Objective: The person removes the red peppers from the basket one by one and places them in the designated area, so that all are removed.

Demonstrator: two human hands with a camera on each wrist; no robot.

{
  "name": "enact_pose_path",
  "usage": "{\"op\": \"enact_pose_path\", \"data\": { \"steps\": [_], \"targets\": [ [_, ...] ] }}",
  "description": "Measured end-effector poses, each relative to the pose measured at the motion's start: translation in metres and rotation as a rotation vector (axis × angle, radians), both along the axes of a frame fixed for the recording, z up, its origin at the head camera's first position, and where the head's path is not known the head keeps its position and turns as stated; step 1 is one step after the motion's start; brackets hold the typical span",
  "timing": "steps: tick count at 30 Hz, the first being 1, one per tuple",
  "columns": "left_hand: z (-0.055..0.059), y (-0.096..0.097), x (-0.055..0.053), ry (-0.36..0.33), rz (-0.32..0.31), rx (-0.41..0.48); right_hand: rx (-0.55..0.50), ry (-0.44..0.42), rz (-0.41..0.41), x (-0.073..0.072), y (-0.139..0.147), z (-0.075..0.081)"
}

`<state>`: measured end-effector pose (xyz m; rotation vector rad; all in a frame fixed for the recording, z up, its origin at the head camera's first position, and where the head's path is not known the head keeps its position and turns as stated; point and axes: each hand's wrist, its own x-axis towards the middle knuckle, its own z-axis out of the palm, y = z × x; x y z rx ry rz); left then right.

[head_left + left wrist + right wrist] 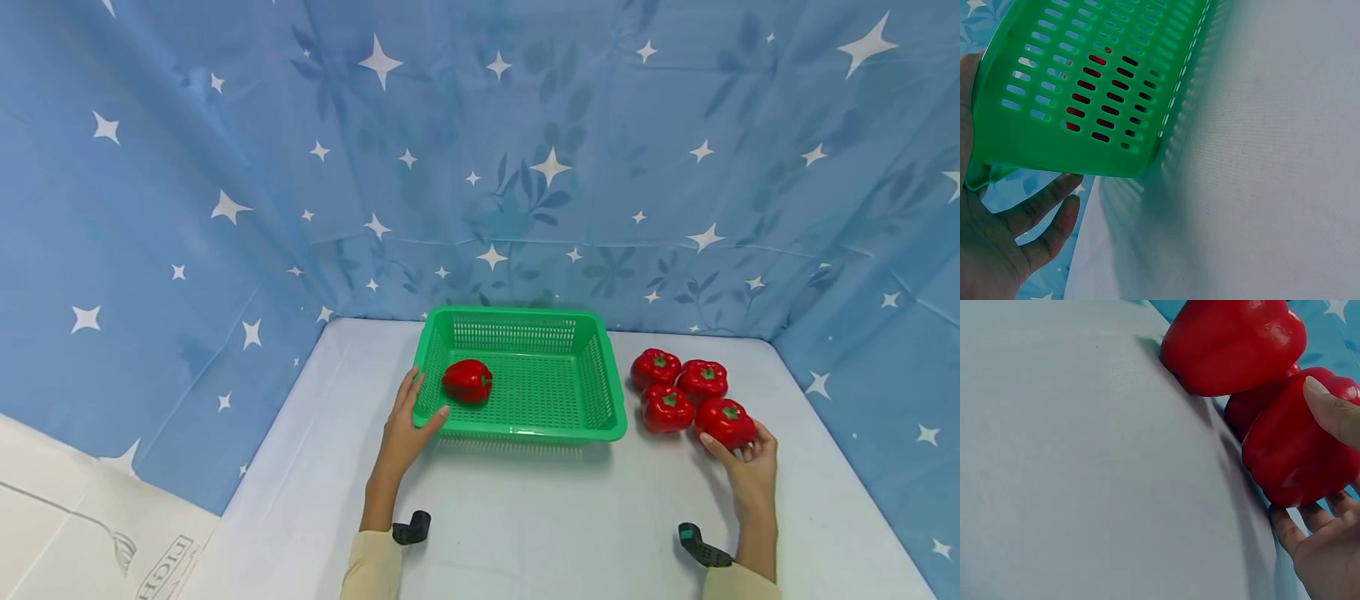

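My right hand [753, 471] grips the nearest red bell pepper [725, 422], thumb on its near left side and fingers around its right. In the right wrist view the same bell pepper [1304, 444] sits between the thumb and the fingertips, which reach under its lower edge. Behind and left of it stand three more red bell peppers [667, 408], close together with green stems up. My left hand [405, 433] rests at the near left corner of a green plastic basket [517, 432], thumb over the rim and fingers extended along the outside. One red bell pepper [467, 382] lies on its side in the basket.
A white-covered table [540, 517] carries everything. Blue curtains [480, 208] with white stars and leaf prints stand behind it and at both sides. At the lower left lies a pale printed sheet [90, 533]. Each wrist wears a small black camera mount [411, 528].
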<state>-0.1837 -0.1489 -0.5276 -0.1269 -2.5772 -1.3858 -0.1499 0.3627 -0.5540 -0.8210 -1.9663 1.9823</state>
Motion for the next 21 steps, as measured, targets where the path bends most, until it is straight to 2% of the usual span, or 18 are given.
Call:
{"op": "enact_pose_path", "data": {
  "steps": [9, 21],
  "targets": [
    [-0.0016, -0.0003, -0.0007, 0.015, -0.006, -0.002, 0.019, 0.020, 0.010, -0.0017, -0.0066, -0.0048],
    [-0.0028, -0.0013, -0.0010, 0.017, -0.014, 0.005, 0.079, -0.029, 0.045, 0.0065, -0.0049, -0.0024]
  ]
}}
